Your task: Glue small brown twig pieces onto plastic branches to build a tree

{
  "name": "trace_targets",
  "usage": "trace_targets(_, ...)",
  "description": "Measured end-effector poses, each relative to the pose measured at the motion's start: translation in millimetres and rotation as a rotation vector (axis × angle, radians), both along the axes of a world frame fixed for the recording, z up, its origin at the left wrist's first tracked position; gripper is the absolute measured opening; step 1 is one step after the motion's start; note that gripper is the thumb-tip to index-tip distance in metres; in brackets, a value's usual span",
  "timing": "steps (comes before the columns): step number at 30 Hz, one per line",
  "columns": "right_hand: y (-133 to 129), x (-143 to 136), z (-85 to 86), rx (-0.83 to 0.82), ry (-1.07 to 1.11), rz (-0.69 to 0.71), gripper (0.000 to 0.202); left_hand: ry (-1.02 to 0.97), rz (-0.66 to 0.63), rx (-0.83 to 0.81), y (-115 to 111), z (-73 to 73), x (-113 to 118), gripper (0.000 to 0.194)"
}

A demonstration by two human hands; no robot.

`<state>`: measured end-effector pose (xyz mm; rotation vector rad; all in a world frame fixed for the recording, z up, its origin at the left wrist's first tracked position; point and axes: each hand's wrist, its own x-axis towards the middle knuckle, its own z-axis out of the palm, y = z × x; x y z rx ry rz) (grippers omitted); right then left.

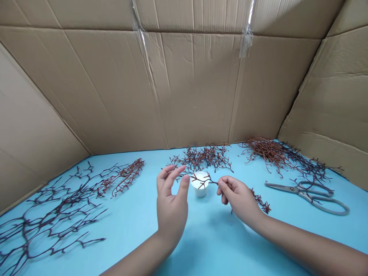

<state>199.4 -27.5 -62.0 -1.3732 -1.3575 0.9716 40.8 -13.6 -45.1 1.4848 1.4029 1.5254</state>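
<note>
My right hand (237,195) pinches the stem end of a small dark twig with reddish-brown tips (202,180). The twig points left, passing above a white cup (200,190). My left hand (172,203) is raised just left of the cup, its fingers apart and nothing held between them; the thumb is close to the twig's left tips. Behind the cup lies a pile of similar short twigs (202,157). Another reddish cluster (262,203) is partly hidden behind my right hand.
Large dark branches (57,207) spread over the left of the blue surface (132,237), with reddish sprigs (128,178) beside them. At right are scissors (310,195), a reddish-brown bundle (267,151) and dark twigs (309,165). Cardboard walls (195,88) enclose the back and sides.
</note>
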Motion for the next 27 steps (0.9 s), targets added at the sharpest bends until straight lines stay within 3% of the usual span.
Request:
trace_targets(2, 5.6, -0.2, -4.3, 0.081, -0.126, 0.009, 0.026, 0.019, 0.012, 0.026, 6.7, -3.9, -0.1, 0.021)
trace_targets(7, 26.8, 4.4, -14.8, 0.443, -0.692, -0.003, 0.027, 0.001, 0.019, 0.083, 20.8, -16.7, -1.0, 0.019)
trace_targets(12, 51.3, 3.7, -7.7, 0.666, -0.976, -0.002, 0.018, 0.040, 0.036, 0.090, 33.0, -21.6, -6.7, 0.020)
trace_targets(20, 67.2, -5.8, 1.6, 1.005, -1.304, 0.229, 0.025, 0.057, 0.053, 0.051, 42.0, -24.3, -8.4, 0.023)
trace_targets(23, 68.3, -9.0, 0.1, 1.136, -1.451, 0.257, 0.026, 0.055, 0.057, 0.055, 42.2, -24.7, -8.2, 0.023)
trace_targets(27, 67.7, -14.1, -2.5, 1.123, -1.462, 0.258, 0.026, 0.053, 0.050, 0.058, 41.5, -24.5, -8.2, 0.022)
